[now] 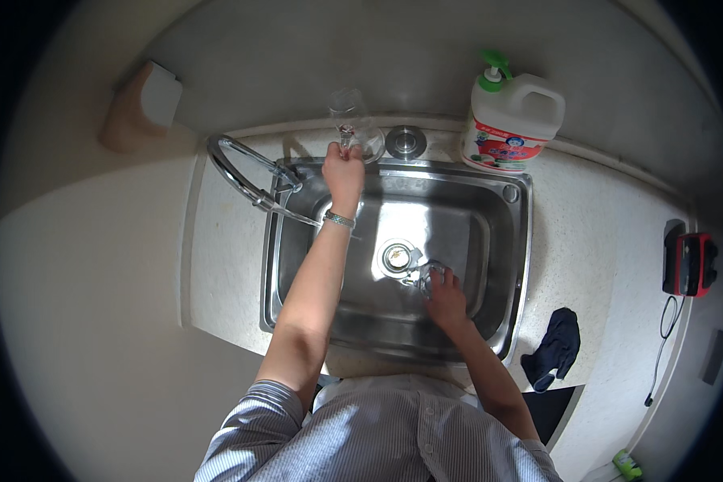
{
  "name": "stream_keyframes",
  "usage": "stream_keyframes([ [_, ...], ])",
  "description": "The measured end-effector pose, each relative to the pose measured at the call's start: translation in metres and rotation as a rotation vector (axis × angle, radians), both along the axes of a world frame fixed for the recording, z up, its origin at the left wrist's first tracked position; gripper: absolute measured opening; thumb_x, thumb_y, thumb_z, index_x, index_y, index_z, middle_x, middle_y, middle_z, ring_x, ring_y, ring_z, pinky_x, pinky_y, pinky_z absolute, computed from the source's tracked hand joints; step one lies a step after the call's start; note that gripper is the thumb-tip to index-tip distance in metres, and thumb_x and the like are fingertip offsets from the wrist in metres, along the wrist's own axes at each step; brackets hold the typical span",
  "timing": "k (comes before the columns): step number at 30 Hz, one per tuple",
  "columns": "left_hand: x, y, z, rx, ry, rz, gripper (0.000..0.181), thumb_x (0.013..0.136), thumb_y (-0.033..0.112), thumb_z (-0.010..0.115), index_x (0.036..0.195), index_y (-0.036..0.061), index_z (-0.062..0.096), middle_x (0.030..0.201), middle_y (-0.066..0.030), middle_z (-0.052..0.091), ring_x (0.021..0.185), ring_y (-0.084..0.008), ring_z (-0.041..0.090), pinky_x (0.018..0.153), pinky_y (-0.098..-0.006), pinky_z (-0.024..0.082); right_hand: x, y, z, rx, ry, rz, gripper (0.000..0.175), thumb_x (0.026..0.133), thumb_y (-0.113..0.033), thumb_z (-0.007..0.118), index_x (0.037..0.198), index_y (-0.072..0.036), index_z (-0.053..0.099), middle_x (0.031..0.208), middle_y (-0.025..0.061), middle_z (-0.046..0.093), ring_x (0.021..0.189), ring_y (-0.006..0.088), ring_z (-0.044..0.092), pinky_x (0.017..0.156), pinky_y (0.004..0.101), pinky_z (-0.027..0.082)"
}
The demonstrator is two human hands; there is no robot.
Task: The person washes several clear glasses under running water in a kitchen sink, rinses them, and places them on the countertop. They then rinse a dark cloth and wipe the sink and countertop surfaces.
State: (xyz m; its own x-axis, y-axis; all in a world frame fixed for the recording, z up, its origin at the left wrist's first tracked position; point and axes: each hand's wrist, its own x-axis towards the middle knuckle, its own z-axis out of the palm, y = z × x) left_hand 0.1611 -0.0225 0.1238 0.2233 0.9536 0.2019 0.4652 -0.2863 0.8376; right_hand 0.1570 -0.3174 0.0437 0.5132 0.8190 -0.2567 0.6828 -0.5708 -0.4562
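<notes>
My left hand [343, 176] reaches over the sink's back rim, fingers closed on the narrow part of a clear glass vessel [344, 103]. Reddish colour shows near its middle; it looks like a stemmed glass. A round clear rim or base [372, 146] lies close beside it, and I cannot tell if it is a separate piece. Down in the stainless steel sink [361, 295], my right hand [447, 301] grips a second clear glass [432, 274], just right of the drain [396, 256]. Water runs from the chrome faucet [235, 175] and passes behind my left forearm.
A white pump jug [512, 129] with a green pump stands behind the sink's right side. Near it is a round metal fitting [405, 142]. A dark cloth [552, 349] lies on the right counter. A red and black device [690, 265] with a cord sits farther right.
</notes>
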Motion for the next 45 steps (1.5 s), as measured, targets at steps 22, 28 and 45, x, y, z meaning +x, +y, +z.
stream_keyframes([
  [22,-0.056,-0.100,0.008,-1.712,-1.268,0.066,0.039,0.090,0.026,0.050,0.102,-0.0104,0.042,0.095,-0.0281,0.056,0.067,-0.0163,0.064,0.054,-0.0190,0.055,0.000,-0.007,-0.004,0.101,0.004,0.000,0.067,0.063,-0.014,0.070,0.122,-0.013,0.039,0.115,0.0166,0.041,0.103,0.0382,0.046,0.078,0.0434,0.048],
  [28,-0.063,-0.146,-0.001,-1.793,-1.452,-0.114,0.040,0.092,0.028,0.046,0.089,-0.0109,0.052,0.099,-0.0271,0.054,0.069,-0.0160,0.065,0.058,-0.0208,0.056,0.000,-0.003,-0.003,0.064,0.002,-0.012,0.067,0.062,-0.013,0.069,0.122,-0.013,0.039,0.115,0.0154,0.041,0.101,0.0375,0.048,0.078,0.0436,0.048],
  [45,-0.041,-0.113,0.031,-0.842,-0.764,-0.195,0.033,0.088,0.034,0.053,0.075,0.0037,0.053,0.070,-0.0085,0.062,0.073,-0.0191,0.063,0.061,-0.0251,0.047,-0.002,0.004,0.005,0.008,0.001,-0.023,0.065,0.064,-0.017,0.070,0.121,-0.011,0.040,0.118,0.0153,0.041,0.102,0.0366,0.048,0.079,0.0432,0.047],
])
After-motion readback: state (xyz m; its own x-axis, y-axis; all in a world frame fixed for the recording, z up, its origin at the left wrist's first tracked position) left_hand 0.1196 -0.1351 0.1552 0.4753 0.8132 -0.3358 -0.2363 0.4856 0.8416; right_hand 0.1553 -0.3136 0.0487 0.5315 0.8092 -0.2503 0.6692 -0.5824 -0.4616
